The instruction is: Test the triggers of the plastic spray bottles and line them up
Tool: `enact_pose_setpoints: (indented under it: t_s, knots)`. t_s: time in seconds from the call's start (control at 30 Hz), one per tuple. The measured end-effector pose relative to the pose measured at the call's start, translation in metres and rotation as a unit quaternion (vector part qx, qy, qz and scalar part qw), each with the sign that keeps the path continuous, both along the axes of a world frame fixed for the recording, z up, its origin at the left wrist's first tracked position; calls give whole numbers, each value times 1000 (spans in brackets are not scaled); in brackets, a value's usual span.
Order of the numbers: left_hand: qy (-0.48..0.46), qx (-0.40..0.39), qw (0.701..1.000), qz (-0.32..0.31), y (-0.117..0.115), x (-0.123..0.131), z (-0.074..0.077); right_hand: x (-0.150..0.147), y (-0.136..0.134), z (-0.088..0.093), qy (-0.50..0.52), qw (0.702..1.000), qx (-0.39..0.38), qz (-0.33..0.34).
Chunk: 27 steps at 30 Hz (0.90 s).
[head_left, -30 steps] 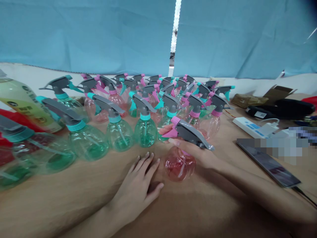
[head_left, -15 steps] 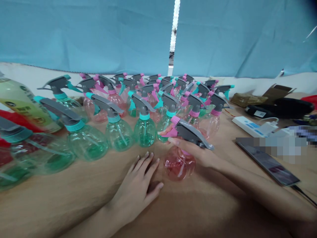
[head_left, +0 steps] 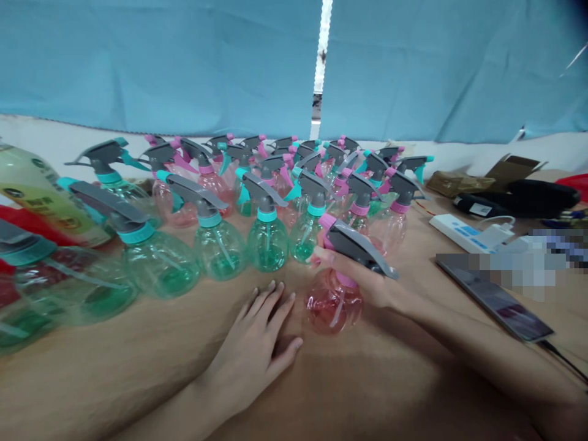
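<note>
A pink spray bottle with a grey and pink spray head stands upright on the table, a little red-tinted liquid inside it. My right hand is closed round its neck and trigger, with the fingers drawn in, so the trigger is mostly hidden. Left of that bottle, my left hand lies palm down on the wood, fingers stretched out and holding nothing. Just beyond my left fingertips is a green spray bottle with a turquoise collar.
Several more green and pink spray bottles, among them a green one, fill the back and left. A large pale bottle leans at far left. On the right lie a phone with a cable, a white power strip and an opened cardboard box.
My right fingers have pulled in on the pink trigger, which stuck out forward before and is now pressed toward the neck. The bottle and my left hand have stayed in place.
</note>
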<state>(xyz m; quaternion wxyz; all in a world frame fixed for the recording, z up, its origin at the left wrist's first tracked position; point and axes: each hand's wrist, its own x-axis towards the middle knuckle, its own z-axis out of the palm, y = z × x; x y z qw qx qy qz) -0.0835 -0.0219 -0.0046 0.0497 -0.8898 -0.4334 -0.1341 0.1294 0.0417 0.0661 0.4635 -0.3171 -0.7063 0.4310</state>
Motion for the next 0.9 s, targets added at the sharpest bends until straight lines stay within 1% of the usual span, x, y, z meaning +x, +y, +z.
enact_pose_setpoints:
  t_s: [0.17,0.37,0.57,0.73,0.9]
  knots:
    - [0,-1,1000,3,0,-1,0,3,-2,-1,-16,1000,-2,-6]
    - [2,-6,1000,10,-1,0,1,1,-1,-3,-4,1000,-10,-6]
    - [-2,-10,1000,3,-1,0,1,2,-4,4,-16,1000,-7,13]
    - [-13,-19,1000,6,0,-1,0,2,-3,0,-2,999,30,16]
    - [-12,-24,1000,6,0,0,0,3,-4,1,10,999,14,28]
